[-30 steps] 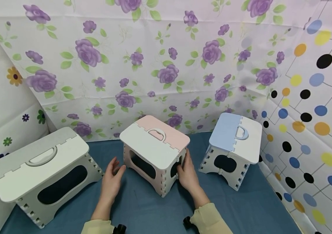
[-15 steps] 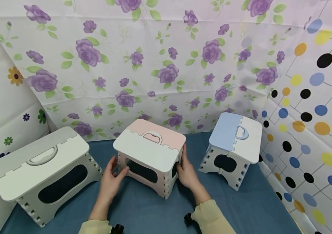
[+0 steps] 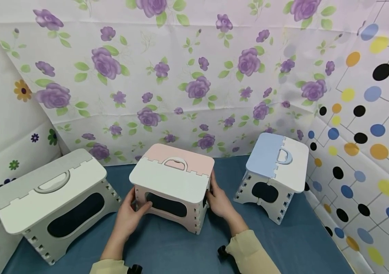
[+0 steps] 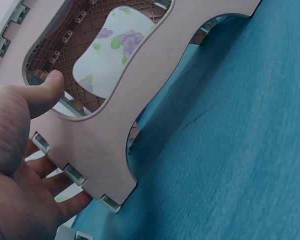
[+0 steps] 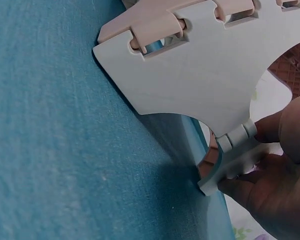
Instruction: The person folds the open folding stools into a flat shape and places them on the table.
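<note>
A folding step stool [image 3: 167, 180] with a pink and white top and a carry handle stands unfolded in the middle of the head view. At its left end my left hand [image 3: 128, 215] grips the corner, thumb at the edge of the front opening and fingers behind the side. My right hand [image 3: 221, 201] holds the opposite end. In the right wrist view, that white end panel [image 5: 200, 75] bends at its middle hinge, pinched between thumb and fingers of my right hand [image 5: 275, 185]. The left wrist view shows the pink front panel [image 4: 145, 75] beside my left thumb.
To the left stands a larger grey and white folding stool [image 3: 81, 171]. A smaller blue and white one [image 3: 266, 156] is on the right. All rest on a blue cloth [image 3: 167, 251], with a flowered curtain [image 3: 180, 91] behind and a dotted curtain [image 3: 362, 152] at the right.
The pink and white stool has turned, its front swinging more toward me, and shifted slightly left. My left hand has gone from beside it to gripping its left corner; the right keeps its hold.
</note>
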Demonstrator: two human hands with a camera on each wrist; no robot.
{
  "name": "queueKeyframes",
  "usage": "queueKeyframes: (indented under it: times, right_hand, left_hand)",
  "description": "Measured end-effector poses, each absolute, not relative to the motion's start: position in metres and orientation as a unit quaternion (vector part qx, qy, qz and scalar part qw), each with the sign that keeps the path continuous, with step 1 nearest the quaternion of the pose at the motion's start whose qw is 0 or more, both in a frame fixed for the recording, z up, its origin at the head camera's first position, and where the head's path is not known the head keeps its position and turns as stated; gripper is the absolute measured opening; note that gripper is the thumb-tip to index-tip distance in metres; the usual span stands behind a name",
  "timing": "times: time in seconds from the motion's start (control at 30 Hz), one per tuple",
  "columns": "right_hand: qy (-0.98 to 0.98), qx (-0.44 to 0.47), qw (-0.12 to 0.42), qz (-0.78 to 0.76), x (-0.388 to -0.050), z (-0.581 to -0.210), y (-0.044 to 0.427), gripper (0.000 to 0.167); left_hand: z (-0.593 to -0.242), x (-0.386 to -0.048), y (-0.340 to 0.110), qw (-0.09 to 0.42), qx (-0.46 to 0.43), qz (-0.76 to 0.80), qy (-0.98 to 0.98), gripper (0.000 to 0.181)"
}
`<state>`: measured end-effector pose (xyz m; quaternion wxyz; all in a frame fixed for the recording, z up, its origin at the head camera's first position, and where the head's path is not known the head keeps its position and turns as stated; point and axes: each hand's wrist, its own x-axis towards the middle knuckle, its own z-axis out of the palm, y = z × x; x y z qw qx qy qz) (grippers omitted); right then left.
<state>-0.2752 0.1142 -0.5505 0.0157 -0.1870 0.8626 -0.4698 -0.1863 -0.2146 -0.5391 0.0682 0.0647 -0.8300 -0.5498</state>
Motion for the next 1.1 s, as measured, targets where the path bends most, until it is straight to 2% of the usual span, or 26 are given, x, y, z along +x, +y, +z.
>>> queueKeyframes:
  times: [0.2, 0.37, 0.63, 0.93, 1.1]
  right_hand:
    - [0.868, -0.179, 0.026, -0.462, -0.277, -0.548, 0.114, 0.08]
    - [0.871, -0.173, 0.022, -0.46, -0.278, -0.548, 0.114, 0.079]
    - [0.87, -0.147, 0.004, -0.47, -0.271, -0.545, 0.114, 0.073]
    - [0.887, -0.122, 0.037, -0.443, -0.241, -0.534, 0.123, 0.069]
    - [0.897, -0.139, 0.049, -0.416, -0.224, -0.533, 0.126, 0.063]
  left_hand:
    - [-0.545, -0.185, -0.218, 0.086, 0.033, -0.538, -0.838, 0.072]
    - [-0.545, -0.186, -0.217, 0.095, 0.044, -0.526, -0.844, 0.062]
    - [-0.543, -0.182, -0.21, 0.104, 0.069, -0.523, -0.843, 0.062]
    - [-0.547, -0.181, -0.202, 0.144, 0.081, -0.527, -0.834, 0.06]
    - [-0.549, -0.182, -0.198, 0.165, 0.084, -0.52, -0.834, 0.057]
